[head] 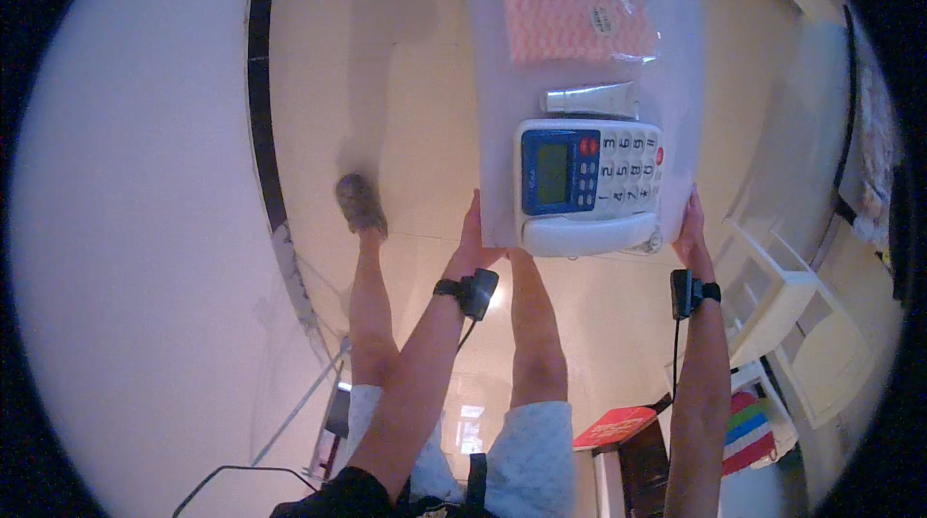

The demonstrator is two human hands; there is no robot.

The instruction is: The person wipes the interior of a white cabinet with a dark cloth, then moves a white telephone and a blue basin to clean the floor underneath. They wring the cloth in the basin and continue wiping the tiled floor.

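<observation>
A long white board or tabletop [496,98] stretches away before me, its near end between my hands. My left hand [476,243] grips the near left corner. On the near right edge is my right hand [691,232], its fingers partly hidden beneath the panel. Closest to me lies a white corded telephone [576,178] with a blue display panel and large number keys. Its handset [586,234] rests along the near side, and a coiled cord shows beside it. Just beyond sits a silvery squeeze tube [594,99]. Farther out lies a clear plastic pack of pink patterned cloths [579,22].
On the left runs a white wall [137,192] with a black baseboard [259,83]. Pale chairs [775,315] stand at right, near a striped textile [749,431]. A red sign or box [615,425] is at lower right. A thin pole [300,402] leans at lower left.
</observation>
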